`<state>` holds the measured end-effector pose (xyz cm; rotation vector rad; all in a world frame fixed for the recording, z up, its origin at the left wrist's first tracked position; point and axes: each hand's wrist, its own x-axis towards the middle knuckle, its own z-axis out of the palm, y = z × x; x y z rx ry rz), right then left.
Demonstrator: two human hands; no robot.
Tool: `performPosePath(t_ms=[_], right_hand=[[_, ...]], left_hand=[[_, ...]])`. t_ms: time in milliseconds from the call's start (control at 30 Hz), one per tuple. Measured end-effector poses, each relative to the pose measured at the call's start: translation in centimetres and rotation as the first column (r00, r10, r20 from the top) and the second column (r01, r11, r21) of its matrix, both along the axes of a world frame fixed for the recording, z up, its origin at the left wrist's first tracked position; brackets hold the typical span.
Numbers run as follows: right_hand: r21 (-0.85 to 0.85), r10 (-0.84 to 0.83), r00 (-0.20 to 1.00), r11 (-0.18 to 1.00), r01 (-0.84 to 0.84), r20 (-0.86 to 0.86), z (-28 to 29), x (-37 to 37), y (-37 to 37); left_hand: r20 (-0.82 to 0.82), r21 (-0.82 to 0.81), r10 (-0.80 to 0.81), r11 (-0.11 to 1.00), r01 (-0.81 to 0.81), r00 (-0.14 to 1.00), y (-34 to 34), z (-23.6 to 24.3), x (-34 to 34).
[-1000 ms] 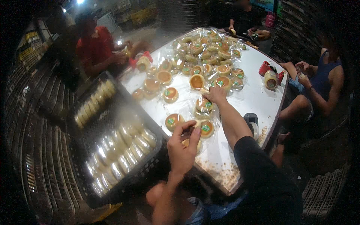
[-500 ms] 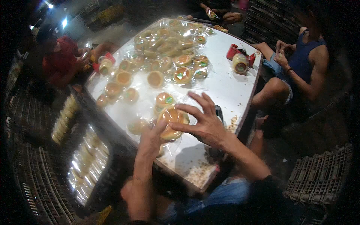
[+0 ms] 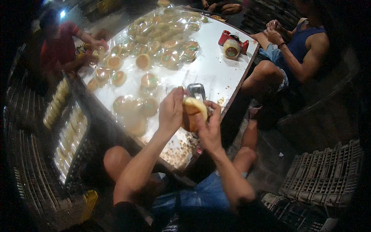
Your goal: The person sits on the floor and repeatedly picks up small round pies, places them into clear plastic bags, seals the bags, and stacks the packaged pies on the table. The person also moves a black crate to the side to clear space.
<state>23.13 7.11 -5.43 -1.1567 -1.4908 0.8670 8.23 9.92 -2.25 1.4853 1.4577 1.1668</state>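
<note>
My left hand (image 3: 172, 110) and my right hand (image 3: 207, 125) grip a round, golden-brown bread (image 3: 195, 107) from either side, over the near part of the white table (image 3: 235, 89). Whether it is inside a wrapper is hard to tell. Just beyond it sits a dark tape dispenser (image 3: 196, 88), partly hidden. Loose wrapped breads (image 3: 135, 116) lie left of my hands, and a larger pile of wrapped breads (image 3: 162, 33) covers the far part of the table, blurred by glare.
A black crate (image 3: 83, 133) of bagged rolls stands at left. Co-workers (image 3: 58, 46), (image 3: 305, 54), (image 3: 220, 5) sit around the table. A red tape dispenser (image 3: 223, 38) lies at far right of the tabletop. Stacked crates (image 3: 317, 178) stand at lower right, dotted crumbs near the table's front corner.
Both hands have come together, now holding a bread turned edge-on near the dark dispenser. The view has shifted. The co-worker in red now reaches toward the table's left edge.
</note>
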Motion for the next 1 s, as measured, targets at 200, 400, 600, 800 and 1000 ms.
performPosePath(t_ms=[200, 400, 600, 800, 1000], right_hand=[[0.421, -0.055, 0.987, 0.9, 0.115, -0.152, 4.6, 3.2, -1.7], [0.289, -0.2, 0.861, 0.886, 0.363, -0.468, 4.3, 0.5, -4.6], [0.212, -0.2, 0.978, 0.96, 0.184, 0.057, 3.4, -4.6, -5.0], [-0.107, 0.235, 0.96, 0.962, -0.252, -0.155, 0.9, -7.7, -2.5], [0.082, 0.098, 0.941, 0.994, -0.075, -0.324, 2.1, -4.2, -2.1]], left_hand=[[-0.032, 0.674, 0.101, 0.737, -0.053, 0.994, -4.3, 3.1, 2.8], [0.557, 0.068, 0.075, 0.988, -0.135, 0.827, -7.1, 3.8, 2.1], [0.789, 0.011, 0.054, 0.995, -0.101, 0.612, -7.5, 3.9, -1.2], [0.308, 0.024, 0.421, 0.893, -0.45, 0.853, -4.7, 2.2, -5.8], [0.093, 0.475, 0.267, 0.835, -0.278, 0.959, -7.3, -0.3, -4.3]])
